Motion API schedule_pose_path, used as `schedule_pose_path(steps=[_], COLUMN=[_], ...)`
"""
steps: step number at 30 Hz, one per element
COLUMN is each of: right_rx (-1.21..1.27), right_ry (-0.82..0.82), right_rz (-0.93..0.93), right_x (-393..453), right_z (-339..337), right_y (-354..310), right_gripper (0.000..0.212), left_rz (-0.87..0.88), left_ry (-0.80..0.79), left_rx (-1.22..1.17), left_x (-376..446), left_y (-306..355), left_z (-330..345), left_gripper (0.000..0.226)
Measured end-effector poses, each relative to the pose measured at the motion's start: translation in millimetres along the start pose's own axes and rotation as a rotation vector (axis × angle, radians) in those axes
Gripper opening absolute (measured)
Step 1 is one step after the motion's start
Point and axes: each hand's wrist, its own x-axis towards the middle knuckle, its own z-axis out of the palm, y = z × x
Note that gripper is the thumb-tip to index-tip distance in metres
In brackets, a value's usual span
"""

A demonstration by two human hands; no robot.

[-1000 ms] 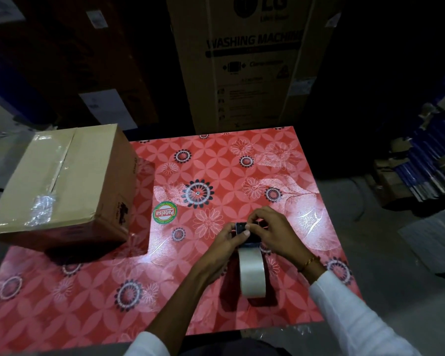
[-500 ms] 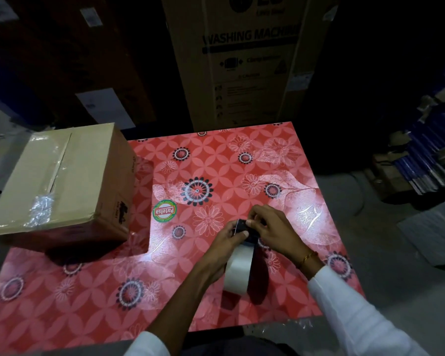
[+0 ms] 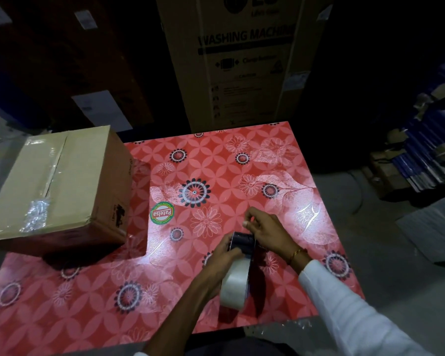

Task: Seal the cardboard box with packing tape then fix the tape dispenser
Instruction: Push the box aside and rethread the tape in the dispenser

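Red table (image 3: 216, 155) bare between cardboard box (image 3: 59, 186) and both hands' tape dispenser (image 3: 239, 268).

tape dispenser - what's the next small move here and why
Probably pull the tape end over the dispenser's head. The box already looks sealed, the left hand steadies the tape dispenser, and the right hand pinches just above its top; whether it holds tape is unclear.

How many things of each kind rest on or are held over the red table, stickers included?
Cardboard box: 1
Tape dispenser with its roll: 1, held in the left hand and right hand
Round green sticker: 1
Total: 3
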Motion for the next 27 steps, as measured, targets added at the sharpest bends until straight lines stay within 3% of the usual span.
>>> schedule_pose_path(steps=[5,9,13,20,27], right_rx=[0.064,0.141,0.286,0.334,0.569], right_ry=[-0.038,-0.085,-0.153,-0.23,-0.341], right_rz=[0.027,0.026,0.049,0.04,0.191], right_x=[-1.7,0.8,1.6,1.1,-4.2], right_z=[9.5,10.8,7.0,-4.3,-17.0], right_y=[14.7,19.0,18.1,5.9,-2.4], right_gripper=[0.008,0.01,0.009,0.01,0.01], left_rz=[-0.033,-0.061,-0.005,0.171,0.193], left_ry=[-0.007,0.027,0.064,0.055,0.035], left_rx=[0.115,0.075,0.041,0.061,0.042], left_x=[-4.4,-0.7,4.3,16.1,11.6], left_y=[-3.1,-3.1,7.1,23.7,23.0], left_z=[-4.2,-5.7,-12.9,-21.1,-18.6], left_gripper=[0.041,0.017,0.027,0.012,0.013])
